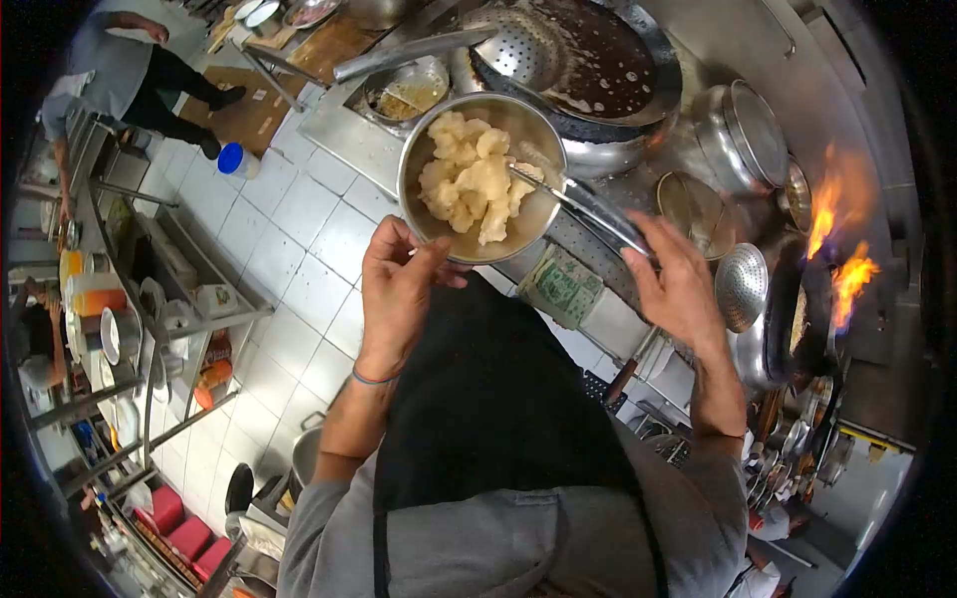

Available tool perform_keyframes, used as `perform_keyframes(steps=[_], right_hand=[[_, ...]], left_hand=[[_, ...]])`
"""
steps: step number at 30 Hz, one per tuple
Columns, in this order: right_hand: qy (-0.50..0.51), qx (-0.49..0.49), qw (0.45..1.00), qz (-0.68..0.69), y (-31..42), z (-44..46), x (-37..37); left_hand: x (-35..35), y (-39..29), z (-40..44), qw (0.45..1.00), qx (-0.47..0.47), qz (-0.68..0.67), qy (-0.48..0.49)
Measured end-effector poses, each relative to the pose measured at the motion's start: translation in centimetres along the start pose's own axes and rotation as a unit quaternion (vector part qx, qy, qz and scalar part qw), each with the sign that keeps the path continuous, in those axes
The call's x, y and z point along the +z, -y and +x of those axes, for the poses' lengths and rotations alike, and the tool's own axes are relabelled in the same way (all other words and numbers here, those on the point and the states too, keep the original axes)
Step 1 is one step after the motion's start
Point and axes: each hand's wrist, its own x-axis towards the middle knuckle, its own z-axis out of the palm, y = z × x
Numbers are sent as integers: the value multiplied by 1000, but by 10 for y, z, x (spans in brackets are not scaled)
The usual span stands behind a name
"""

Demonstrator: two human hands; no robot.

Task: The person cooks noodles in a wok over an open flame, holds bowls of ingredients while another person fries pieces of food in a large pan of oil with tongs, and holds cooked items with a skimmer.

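A round metal bowl (411, 189) holds several pale, lumpy battered pieces (478, 174). My right hand (678, 274) grips metal tongs (588, 214), whose tips reach into the bowl against the pieces. At the bowl's near left rim is my left hand (404, 269), with thumb and fingers pinched together. Whether those fingers hold the rim or something small cannot be made out. Behind the bowl sits a wok (658, 60) of dark, bubbling oil. A perforated strainer (513, 50) lies over the wok's left side.
Flames (847, 269) rise beside another wok on the right. A pot (738, 140), a second strainer (743, 284) and a folded green cloth (558, 284) are nearby. Another person (110, 70) stands at upper left, near a blue-lidded container (237, 159) on the tiled floor.
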Motion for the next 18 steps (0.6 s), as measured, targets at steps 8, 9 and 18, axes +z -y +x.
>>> perform_keyframes(steps=[8,9,18], right_hand=[[-26,-134,968,-212,51,21,-12],[-23,-140,964,-225,53,24,-10],[-146,23,951,-272,6,79,-45]], left_hand=[[-7,-1,4,1000,-15,-4,-1],[-7,-1,5,1000,-15,-9,1],[-38,20,27,999,-11,-12,-30]])
